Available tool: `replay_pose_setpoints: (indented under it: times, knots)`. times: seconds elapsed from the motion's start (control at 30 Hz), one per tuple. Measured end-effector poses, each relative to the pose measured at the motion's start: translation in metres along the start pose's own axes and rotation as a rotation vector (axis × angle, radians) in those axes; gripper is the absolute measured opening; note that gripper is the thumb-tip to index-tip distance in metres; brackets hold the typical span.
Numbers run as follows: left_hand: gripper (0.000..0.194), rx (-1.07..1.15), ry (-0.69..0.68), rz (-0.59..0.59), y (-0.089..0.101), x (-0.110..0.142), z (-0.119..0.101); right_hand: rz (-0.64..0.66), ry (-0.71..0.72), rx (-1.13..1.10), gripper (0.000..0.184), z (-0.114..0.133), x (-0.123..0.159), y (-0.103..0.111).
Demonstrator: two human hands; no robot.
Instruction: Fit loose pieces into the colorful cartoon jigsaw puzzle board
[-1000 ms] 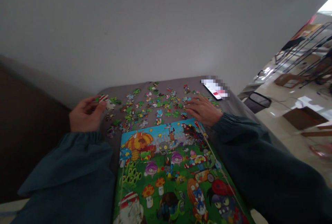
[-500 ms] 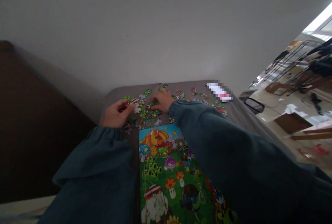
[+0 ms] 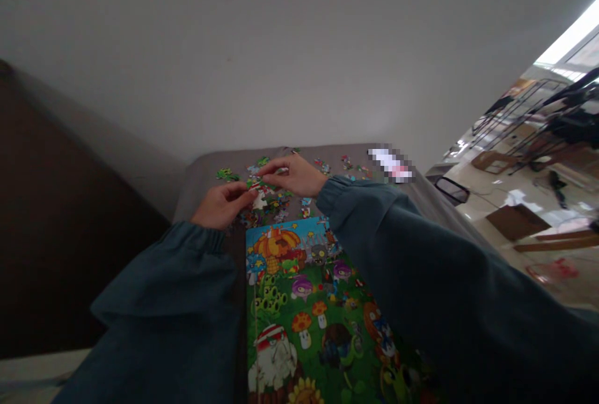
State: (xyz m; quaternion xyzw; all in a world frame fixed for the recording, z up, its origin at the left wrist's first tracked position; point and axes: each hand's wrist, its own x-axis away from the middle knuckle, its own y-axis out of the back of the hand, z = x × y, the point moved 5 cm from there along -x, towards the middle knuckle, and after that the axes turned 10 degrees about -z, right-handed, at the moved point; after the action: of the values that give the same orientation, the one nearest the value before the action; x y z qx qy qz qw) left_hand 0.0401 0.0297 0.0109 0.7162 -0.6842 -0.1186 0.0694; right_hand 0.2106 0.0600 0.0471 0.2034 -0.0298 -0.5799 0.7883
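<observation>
at the far end of the printed puzzle picture, the left hand was pinching a red-and-white jigsaw piece between thumb and fingers, with a white piece right under it; could not tell if those two were joined. the right hand was palm down just beyond it, its fingertips reaching over toward the left hand. hands were very close, but any contact was hard to make out. whether the right hand held anything was unclear. loose jigsaw pieces lay scattered under and around both hands, between the picture's far edge and the far side of the grey fabric surface. a blurred phone lay at the far right of that surface. a white wall rose beyond it, and a dark brown surface ran along the left. off to the right, below, were a pale tiled floor, a black mesh bin, a brown box and dark metal racks, all small and soft. dark teal sleeves covered the near part of the picture's edges, and the right sleeve hid its right side.
</observation>
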Motion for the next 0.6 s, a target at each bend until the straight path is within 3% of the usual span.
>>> replay_pose_setpoints:
  times: [0.23, 0.4, 0.6]
  knots:
    - [0.067, 0.071, 0.035, 0.014, -0.0036, -0.0012, 0.0035, -0.108, 0.004, 0.017, 0.013, 0.0007, 0.0059, -0.0019]
    - [0.084, 0.110, 0.043, -0.014, -0.0038, -0.0017, 0.0058, -0.137, -0.018, -0.004, 0.013, 0.0000, 0.0035, -0.0052]
    - [0.079, 0.128, 0.050, -0.037, -0.0034, -0.0006, 0.0048, -0.144, -0.110, -0.009, 0.014, -0.0005, 0.0026, -0.0058]
